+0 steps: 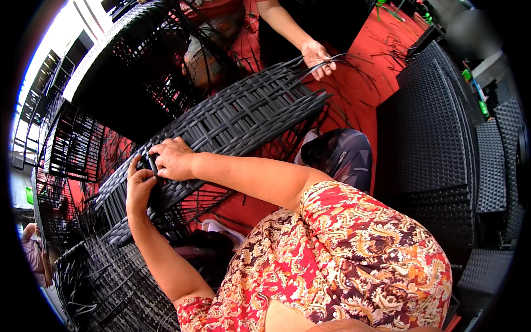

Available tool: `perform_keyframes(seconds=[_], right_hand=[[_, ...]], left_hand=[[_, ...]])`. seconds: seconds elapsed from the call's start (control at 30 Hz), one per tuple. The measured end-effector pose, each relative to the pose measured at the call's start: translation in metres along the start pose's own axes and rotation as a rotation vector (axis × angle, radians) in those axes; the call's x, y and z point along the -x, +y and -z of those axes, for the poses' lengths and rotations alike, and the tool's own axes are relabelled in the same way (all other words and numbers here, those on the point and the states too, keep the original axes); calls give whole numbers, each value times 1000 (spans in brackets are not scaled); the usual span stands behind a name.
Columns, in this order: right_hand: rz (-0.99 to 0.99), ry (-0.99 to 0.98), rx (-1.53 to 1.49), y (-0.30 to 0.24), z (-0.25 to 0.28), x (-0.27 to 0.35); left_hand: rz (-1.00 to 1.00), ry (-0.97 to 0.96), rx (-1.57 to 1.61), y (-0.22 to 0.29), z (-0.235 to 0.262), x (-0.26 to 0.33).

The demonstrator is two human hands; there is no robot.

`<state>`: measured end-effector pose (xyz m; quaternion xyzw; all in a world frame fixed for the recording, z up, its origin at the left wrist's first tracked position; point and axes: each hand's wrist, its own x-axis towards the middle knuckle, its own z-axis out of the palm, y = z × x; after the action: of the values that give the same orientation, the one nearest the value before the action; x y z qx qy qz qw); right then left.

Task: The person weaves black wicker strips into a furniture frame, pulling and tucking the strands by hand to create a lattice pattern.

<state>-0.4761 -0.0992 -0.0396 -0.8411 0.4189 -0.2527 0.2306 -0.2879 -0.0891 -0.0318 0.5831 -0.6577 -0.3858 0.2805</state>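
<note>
A long panel of dark grey woven wicker [232, 116] slants from the lower left to the upper right over a red floor. My left hand [139, 188] and my right hand [174, 159] meet at its near edge, both pinching a dark wicker strip [152, 164] there. At the panel's far end another person's hand [318, 57] grips loose strips [310, 69] that stick out of the weave.
Black woven furniture frames [127, 61] stand at the upper left, and stacked dark wicker pieces [437, 138] line the right. More woven work [105, 282] lies at the lower left. Loose strips litter the red floor [365, 83]. A dark bag [343, 155] sits mid-frame.
</note>
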Motion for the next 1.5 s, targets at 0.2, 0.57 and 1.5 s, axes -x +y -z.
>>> perform_keyframes(seconds=[0.2,0.57,1.5], right_hand=[[-7,17,5,9,7,6],[128,162,42,13,6,7],[-67,-70,-675,-18,-26,-39]], left_hand=[[17,-17,5,7,-10,-7],[-306,161,-332,-18,-19,-11],[-115,269,-115,-18,43,30]])
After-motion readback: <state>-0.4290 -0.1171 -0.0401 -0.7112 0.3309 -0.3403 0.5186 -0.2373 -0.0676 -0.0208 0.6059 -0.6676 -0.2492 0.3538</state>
